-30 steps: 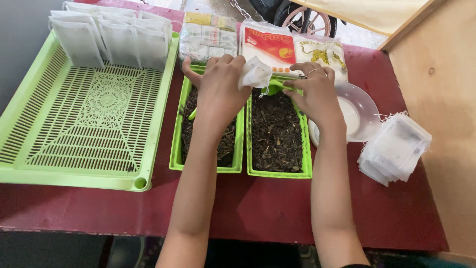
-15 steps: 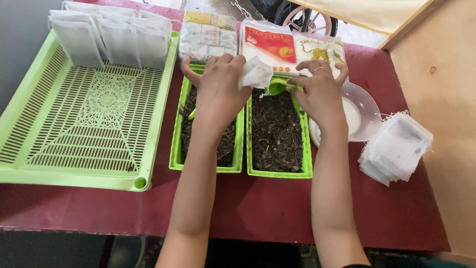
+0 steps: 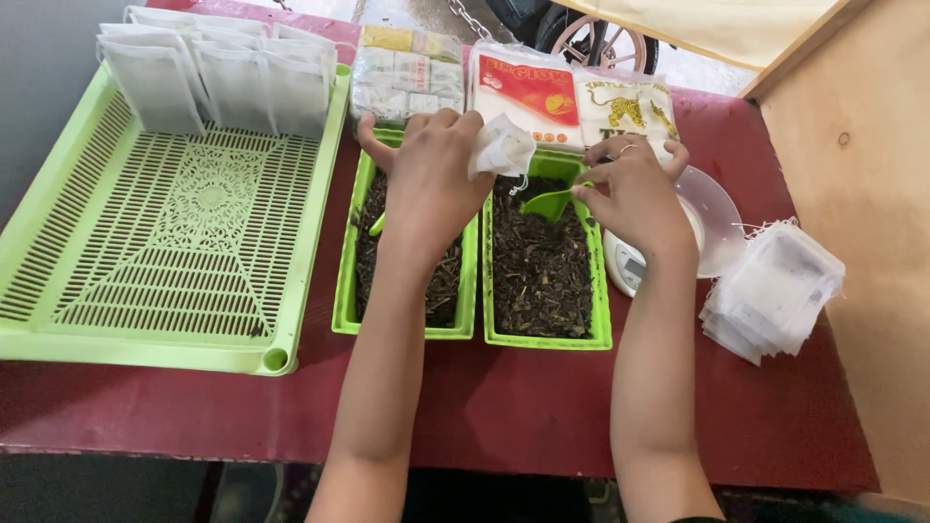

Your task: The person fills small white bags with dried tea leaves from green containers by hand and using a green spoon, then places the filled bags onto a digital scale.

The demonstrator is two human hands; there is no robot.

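I see my left hand (image 3: 431, 179) pinching a small white paper bag (image 3: 501, 147) over the far end of two green bins (image 3: 542, 334) of dark dry leaves. My right hand (image 3: 635, 194) holds a little green scoop (image 3: 547, 203) just right of the bag, its open end pointing left toward it. Farther left, filled bags (image 3: 208, 82) stand in a holey green tray (image 3: 184, 242) on the red bench (image 3: 504, 407).

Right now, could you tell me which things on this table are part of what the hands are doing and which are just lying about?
In use:
- left hand holding a small white bag
- right hand holding a green scoop
- right green tray of dark loose leaves

Lying about:
- large green slotted tray with standing white bags
- printed packets
- stack of empty bags
- scale
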